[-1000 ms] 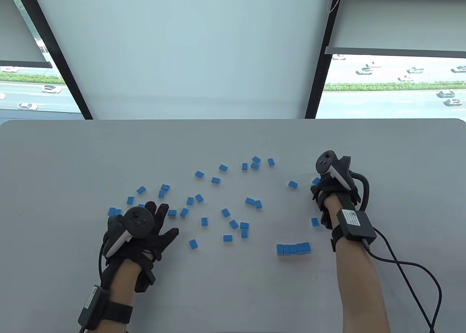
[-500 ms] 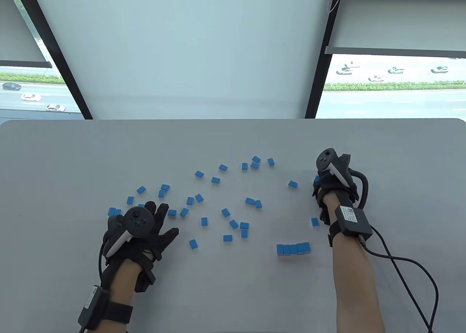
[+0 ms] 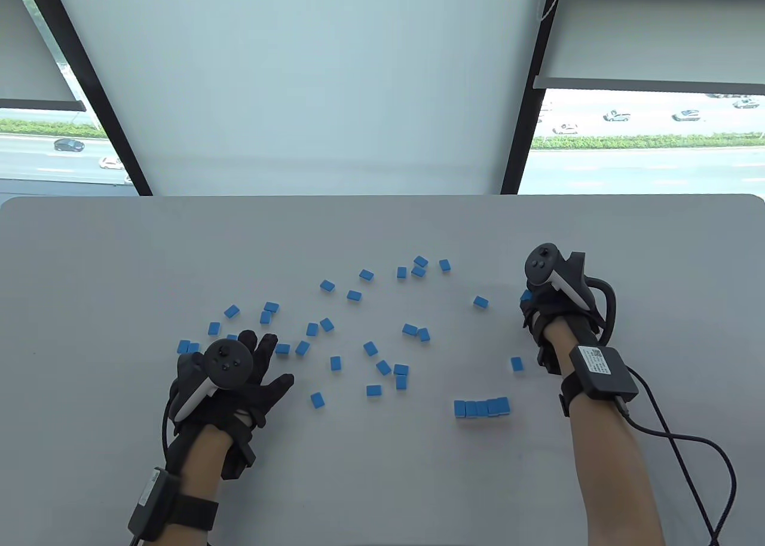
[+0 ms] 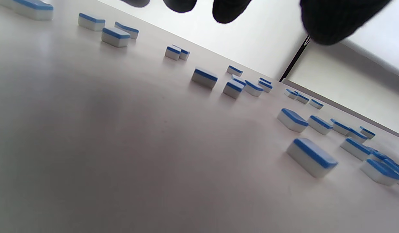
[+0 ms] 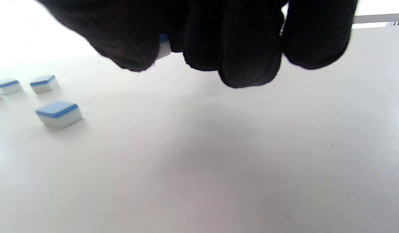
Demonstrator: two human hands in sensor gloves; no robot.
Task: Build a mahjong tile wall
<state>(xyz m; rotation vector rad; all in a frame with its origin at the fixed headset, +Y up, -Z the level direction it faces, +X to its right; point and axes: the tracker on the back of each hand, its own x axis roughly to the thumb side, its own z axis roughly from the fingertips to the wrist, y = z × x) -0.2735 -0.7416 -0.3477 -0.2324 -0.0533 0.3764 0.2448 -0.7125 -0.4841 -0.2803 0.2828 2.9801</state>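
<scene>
The mahjong tile [image 3: 526, 295] pinched in my right hand [image 3: 553, 307] has shifted slightly to the right with the hand since a second ago, lifted off the grey table [image 3: 382, 480] at its right side; my curled fingers [image 5: 248, 48] hide which way its long axis runs. The row of five tiles [image 3: 482, 407] lies nearer me, long axis running left to right, blue backs up, unchanged. My left hand [image 3: 239, 379] stays flat and relaxed among the loose tiles [image 3: 370, 349], holding nothing.
</scene>
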